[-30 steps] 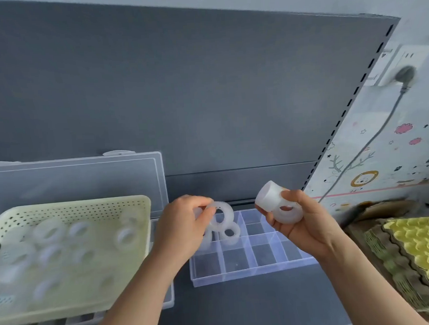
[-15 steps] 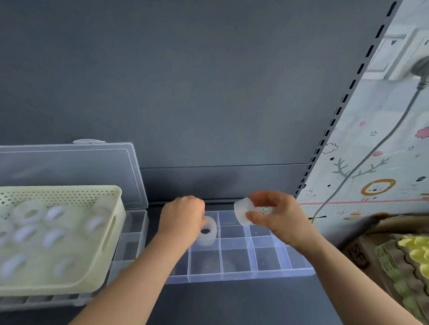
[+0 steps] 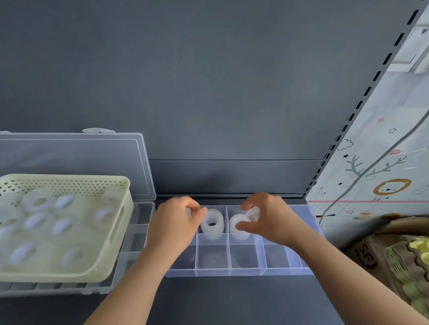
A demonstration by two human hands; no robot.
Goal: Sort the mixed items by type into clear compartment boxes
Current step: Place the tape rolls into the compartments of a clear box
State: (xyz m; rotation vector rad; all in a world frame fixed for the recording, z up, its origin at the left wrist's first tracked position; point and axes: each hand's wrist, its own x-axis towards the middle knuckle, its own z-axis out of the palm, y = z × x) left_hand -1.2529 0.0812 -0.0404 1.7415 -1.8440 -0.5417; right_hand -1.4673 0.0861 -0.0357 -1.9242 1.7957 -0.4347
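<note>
Between the right fingers (image 3: 247, 226), a white ring (image 3: 235, 220)

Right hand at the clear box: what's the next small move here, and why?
Probably open the right hand and let its white ring drop. The thumb and fingers pinch that ring, and it looks to be down in a back-row compartment of the clear compartment box, beside the compartment holding another ring, so releasing should leave it sorted.
</note>
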